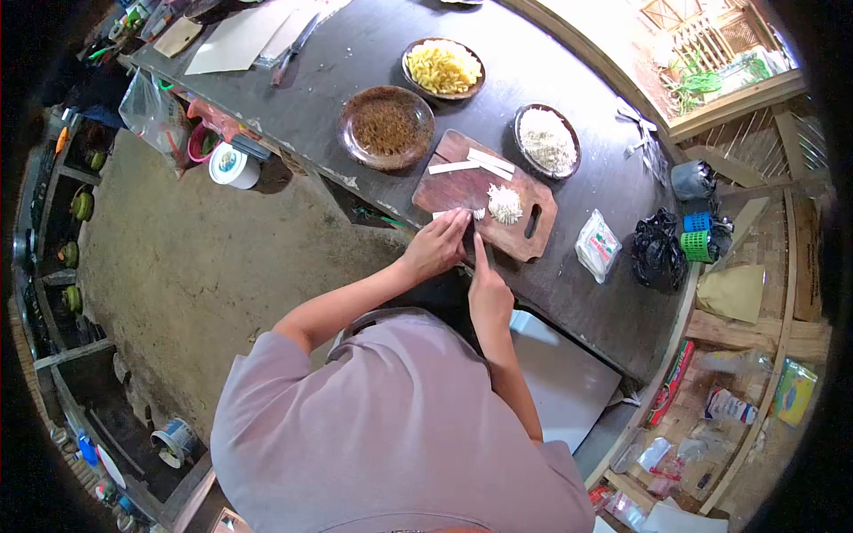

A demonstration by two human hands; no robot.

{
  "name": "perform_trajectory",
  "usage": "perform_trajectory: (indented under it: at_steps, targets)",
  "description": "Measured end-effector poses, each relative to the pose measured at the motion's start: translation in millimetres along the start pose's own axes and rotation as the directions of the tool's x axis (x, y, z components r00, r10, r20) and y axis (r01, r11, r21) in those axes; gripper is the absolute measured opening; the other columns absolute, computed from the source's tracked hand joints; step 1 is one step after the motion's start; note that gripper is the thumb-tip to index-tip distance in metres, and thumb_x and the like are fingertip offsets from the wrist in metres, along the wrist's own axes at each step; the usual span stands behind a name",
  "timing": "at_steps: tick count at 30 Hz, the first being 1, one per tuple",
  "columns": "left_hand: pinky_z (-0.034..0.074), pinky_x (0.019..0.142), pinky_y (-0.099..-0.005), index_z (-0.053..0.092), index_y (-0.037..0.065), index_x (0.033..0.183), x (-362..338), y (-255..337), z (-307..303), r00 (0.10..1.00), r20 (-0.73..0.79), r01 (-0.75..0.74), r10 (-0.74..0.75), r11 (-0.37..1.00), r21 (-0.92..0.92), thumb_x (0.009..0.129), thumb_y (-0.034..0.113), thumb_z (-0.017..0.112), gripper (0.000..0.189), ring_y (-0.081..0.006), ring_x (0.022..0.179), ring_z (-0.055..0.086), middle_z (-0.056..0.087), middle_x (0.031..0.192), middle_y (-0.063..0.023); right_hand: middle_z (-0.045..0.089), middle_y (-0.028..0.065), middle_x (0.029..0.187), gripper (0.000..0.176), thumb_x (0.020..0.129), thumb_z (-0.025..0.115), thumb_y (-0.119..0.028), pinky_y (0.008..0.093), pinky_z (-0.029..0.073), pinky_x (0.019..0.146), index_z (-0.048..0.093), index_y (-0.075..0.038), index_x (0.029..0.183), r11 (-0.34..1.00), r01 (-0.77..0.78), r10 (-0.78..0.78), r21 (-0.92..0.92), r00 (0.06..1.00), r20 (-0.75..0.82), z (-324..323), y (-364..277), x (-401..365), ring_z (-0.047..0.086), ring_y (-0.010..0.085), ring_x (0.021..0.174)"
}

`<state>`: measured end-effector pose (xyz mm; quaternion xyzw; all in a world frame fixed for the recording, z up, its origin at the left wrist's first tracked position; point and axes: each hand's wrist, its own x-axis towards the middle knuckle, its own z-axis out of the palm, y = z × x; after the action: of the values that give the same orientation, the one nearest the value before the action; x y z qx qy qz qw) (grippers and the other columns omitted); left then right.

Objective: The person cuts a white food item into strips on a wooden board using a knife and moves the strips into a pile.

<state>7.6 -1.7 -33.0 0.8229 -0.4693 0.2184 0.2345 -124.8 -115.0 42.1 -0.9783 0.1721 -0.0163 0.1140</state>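
Dark tabletop [582, 311] supports a board [475, 188] bearing slim, straight white strips [453, 167].

White strips [454, 167] on a wooden board [444, 191]
The left hand [437, 243] holds another strip [438, 214]; the right hand [490, 289] has a knife [470, 240] close by.

Before us, a board [447, 190] lies at the near edge of a table [613, 315], strips [455, 167] toward its far side and a chopped heap [505, 205] at its right, near the slot [532, 221]. We see a plate [391, 163] beyond the board to the left, a bowl [474, 89] behind the plate, and a second bowl [530, 162] past the board's far right corner. A packet [597, 246] lies to the board's right, a bag [657, 249] farther right.
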Motion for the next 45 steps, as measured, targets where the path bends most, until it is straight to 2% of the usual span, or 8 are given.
perform_trajectory:
  at_steps: [5,11,17,22,29,34,35,45]
  targets:
    - [0.042,0.117,-0.0391,0.059,-0.012,0.134,-3.6,-3.7,2.8,1.000,0.021,-0.009,0.010,0.999,-0.033,0.086,0.018,0.064,0.057,-0.0317,0.134,0.054,0.057,0.140,-0.0195,0.070,0.0218,0.080,0.066,0.102,0.055,-0.012,0.0559,0.057,0.063,0.036,-0.028,0.163,0.999,-0.037,0.040,-0.026,0.995,0.093,-9.0,-20.3,38.3,0.071,0.0417,0.069]
    - [0.043,0.117,-0.0394,0.059,-0.012,0.133,-1.4,-2.7,2.7,1.000,-0.025,-0.001,0.000,0.999,-0.034,0.084,0.017,0.065,0.057,-0.0322,0.133,0.054,0.057,0.140,-0.0187,0.069,0.0187,0.073,0.069,0.100,0.056,-0.010,0.0518,0.057,0.059,0.033,-0.024,0.165,0.998,-0.021,0.028,-0.058,0.992,0.122,-11.0,-4.8,-8.8,0.071,0.0381,0.066]
    - [0.043,0.116,-0.0392,0.060,-0.010,0.133,-1.3,-2.0,-1.9,1.000,0.001,-0.011,0.011,1.000,-0.019,0.084,0.017,0.065,0.057,-0.0315,0.132,0.054,0.058,0.139,-0.0181,0.072,0.0197,0.080,0.071,0.100,0.052,-0.009,0.0538,0.060,0.062,0.032,-0.031,0.165,1.000,0.005,-0.005,-0.002,0.998,0.055,6.4,-10.8,41.5,0.073,0.0411,0.069]
    - [0.042,0.119,-0.0402,0.057,-0.009,0.138,-1.2,-0.3,-0.4,0.998,0.049,0.029,-0.029,0.999,-0.012,0.085,0.017,0.064,0.060,-0.0319,0.138,0.051,0.054,0.144,-0.0185,0.070,0.0185,0.075,0.071,0.100,0.052,-0.007,0.0518,0.059,0.059,0.035,-0.031,0.164,0.999,-0.036,0.038,-0.023,0.995,0.092,-12.8,-2.3,-12.7,0.073,0.0382,0.067]
    - [0.044,0.117,-0.0411,0.056,-0.011,0.138,-2.6,-1.8,-0.4,0.999,0.031,0.013,-0.011,0.998,-0.065,0.085,0.013,0.063,0.059,-0.0335,0.136,0.052,0.054,0.143,-0.0196,0.069,0.0218,0.074,0.065,0.104,0.053,-0.012,0.0554,0.057,0.062,0.035,-0.030,0.163,0.998,-0.003,0.001,0.059,1.000,0.028,0.2,-14.0,31.0,0.071,0.0430,0.069]
    - [0.045,0.116,-0.0417,0.055,-0.011,0.139,0.8,-0.2,-3.2,0.999,0.030,0.030,-0.028,0.997,-0.066,0.085,0.013,0.063,0.059,-0.0333,0.136,0.052,0.054,0.145,-0.0195,0.069,0.0186,0.073,0.067,0.101,0.054,-0.010,0.0507,0.057,0.057,0.038,-0.031,0.162,1.000,-0.016,0.017,-0.012,0.997,0.074,-14.7,2.1,-8.6,0.071,0.0379,0.063]
    - [0.045,0.116,-0.0417,0.055,-0.011,0.139,1.8,1.2,-6.6,0.998,0.054,0.042,-0.039,0.997,-0.060,0.085,0.013,0.063,0.059,-0.0333,0.136,0.052,0.054,0.145,-0.0195,0.068,0.0167,0.073,0.078,0.096,0.055,-0.005,0.0500,0.059,0.057,0.032,-0.036,0.165,1.000,0.003,-0.001,-0.023,0.997,0.079,-14.6,6.7,-14.5,0.072,0.0370,0.062]
    - [0.042,0.117,-0.0422,0.056,-0.007,0.141,4.1,17.1,-18.4,0.984,0.111,0.133,-0.138,0.990,0.049,0.087,0.016,0.065,0.059,-0.0325,0.136,0.050,0.054,0.146,-0.0155,0.066,0.0139,0.077,0.078,0.097,0.053,-0.006,0.0460,0.061,0.057,0.031,-0.035,0.165,0.999,0.018,-0.023,0.051,0.995,0.102,-10.6,4.4,5.1,0.073,0.0326,0.064]
